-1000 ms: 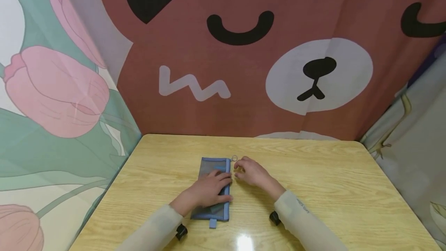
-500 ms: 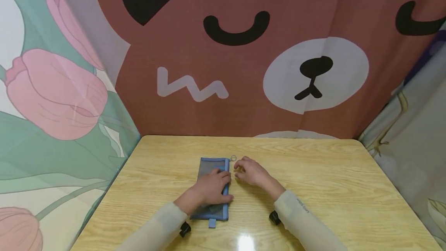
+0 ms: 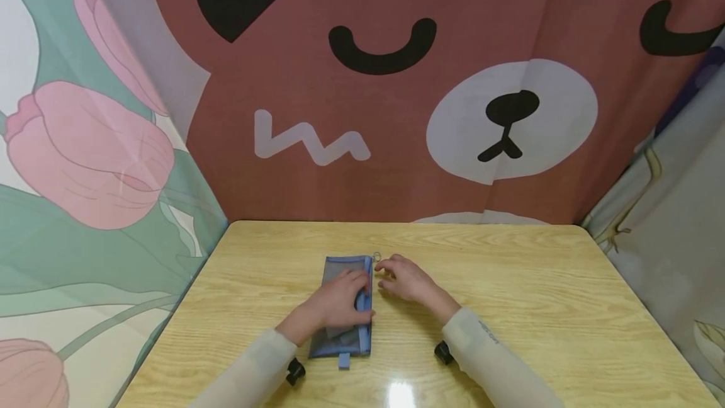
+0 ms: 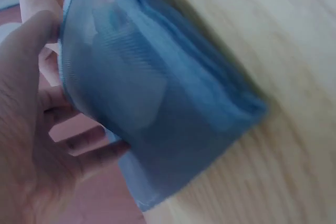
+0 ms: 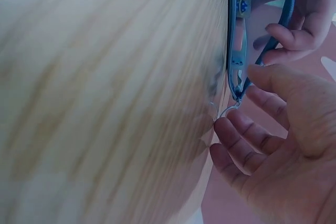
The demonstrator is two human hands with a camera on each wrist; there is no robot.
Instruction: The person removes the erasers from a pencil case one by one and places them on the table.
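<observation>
Pouch: a blue mesh zipper pouch (image 3: 347, 337) lies on the wood-grain table (image 3: 510, 307), left of the table's middle, partly covered by the left hand (image 3: 337, 302).
Long axis: runs from near the person toward the far edge, leaning slightly right at the far end.
Ends: the blue fabric tab (image 3: 343, 361) points at the person; the metal ring (image 3: 377, 257) sits at the far right corner.
Mouth: along the right long side, gaping, with its upper lip bowed up.
Left hand: bent fingers and thumb hold that raised lip; the hand hides the middle of the mesh in the head view.
Right hand (image 3: 412, 282): fingers loosely bent, thumb apart from them, just beside the ring and corner; whether a fingertip touches the ring cannot be told.
Inside: small patterned pieces (image 5: 242, 7) show in the mouth, cut off by the top of the right wrist view; what they are is unclear. Through the mesh, shapes are blurred.
Cut off: both pale sleeves, by the head view's lower edge.
</observation>
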